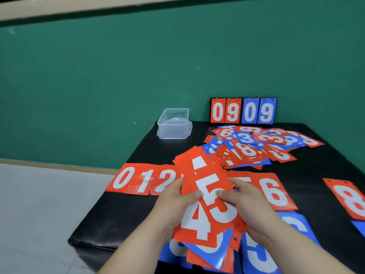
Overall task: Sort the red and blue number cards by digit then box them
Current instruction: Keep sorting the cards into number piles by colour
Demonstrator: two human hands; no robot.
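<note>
- Left hand (173, 202) and right hand (243, 200) both grip a fan of red cards (205, 196), thumbs on top, above the black table (122, 212).
- The clear box (173, 123) sits at the far edge.
- The 8 card (351, 198) is cut off at the right.

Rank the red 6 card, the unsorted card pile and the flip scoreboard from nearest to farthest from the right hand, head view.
1. red 6 card: on the table, just right of the right hand, which grips the held cards.
2. unsorted card pile: mid-table, beyond the hand.
3. flip scoreboard: upright at the table's far edge.
</note>
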